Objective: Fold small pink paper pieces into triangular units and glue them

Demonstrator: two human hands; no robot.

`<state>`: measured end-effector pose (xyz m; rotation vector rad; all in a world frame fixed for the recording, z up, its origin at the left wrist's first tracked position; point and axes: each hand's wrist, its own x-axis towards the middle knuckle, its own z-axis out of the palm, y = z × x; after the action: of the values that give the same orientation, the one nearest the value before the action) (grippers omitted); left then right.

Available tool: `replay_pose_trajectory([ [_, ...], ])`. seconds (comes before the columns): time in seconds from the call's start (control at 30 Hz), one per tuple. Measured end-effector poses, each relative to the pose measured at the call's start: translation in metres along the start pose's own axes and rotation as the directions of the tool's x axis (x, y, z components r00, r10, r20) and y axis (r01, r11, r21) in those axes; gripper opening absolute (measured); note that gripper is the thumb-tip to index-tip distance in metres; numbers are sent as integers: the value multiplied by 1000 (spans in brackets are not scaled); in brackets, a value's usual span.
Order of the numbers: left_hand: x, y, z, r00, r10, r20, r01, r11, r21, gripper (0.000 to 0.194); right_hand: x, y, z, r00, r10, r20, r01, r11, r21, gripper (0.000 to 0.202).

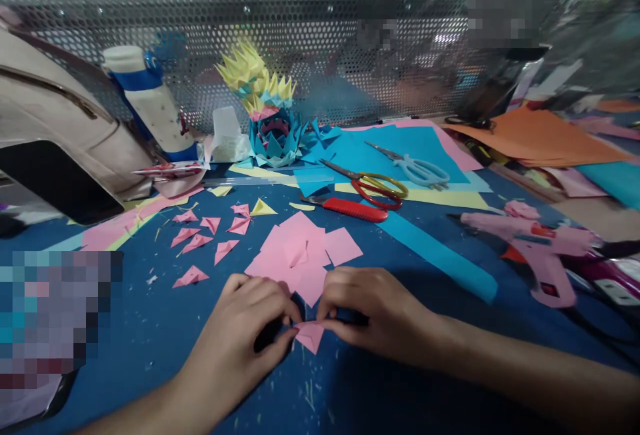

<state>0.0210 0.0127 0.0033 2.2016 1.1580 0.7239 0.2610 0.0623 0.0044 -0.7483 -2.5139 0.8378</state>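
A small folded piece of pink paper is pinched by its two upper corners, one in each hand, low over the blue table. My left hand closes thumb and fingers on its left corner. On the opposite corner, my right hand does the same. Just beyond my fingers lies a spread of pink paper squares, overlapping one another. To the left are several folded pink triangles, with a yellow folded triangle beside them.
Red-and-yellow scissors, light blue scissors and a red-handled cutter lie beyond the squares. A pink glue gun rests at right. A folded-paper model, a bottle and a phone stand behind.
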Motion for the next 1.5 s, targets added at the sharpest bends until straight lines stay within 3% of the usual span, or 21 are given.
replay_pose_trajectory([
  [0.13, 0, 1, -1, 993, 101, -63, -93, 989, 117, 15, -5, 6, 3, 994, -98, -37, 95, 993, -76, 11],
  [0.27, -2, 0, 2, 966, 250, -69, -231, 952, 202, 23, -6, 7, 0, 975, -223, 9, 222, 967, -126, 24],
  [0.37, -4, -1, 6, 952, 289, -103, -261, 939, 226, 33, -5, 6, -4, 957, -288, 37, 290, 950, -112, 31],
  [0.9, -6, -1, 13, 895, 428, -126, -354, 852, 385, 31, -6, 3, -10, 938, -319, 136, 344, 902, -261, 32],
  [1.13, -2, 8, 4, 844, 530, -80, -435, 765, 474, 33, -5, 6, -12, 918, -365, 155, 396, 865, -309, 26],
  [1.23, -11, 13, 3, 830, 557, 5, -476, 705, 525, 42, -3, 6, -20, 910, -382, 163, 415, 843, -342, 19],
  [1.5, -34, 19, 22, 833, 543, 110, -450, 548, 705, 43, 1, 0, -33, 863, -451, 229, 505, 774, -382, 20],
])
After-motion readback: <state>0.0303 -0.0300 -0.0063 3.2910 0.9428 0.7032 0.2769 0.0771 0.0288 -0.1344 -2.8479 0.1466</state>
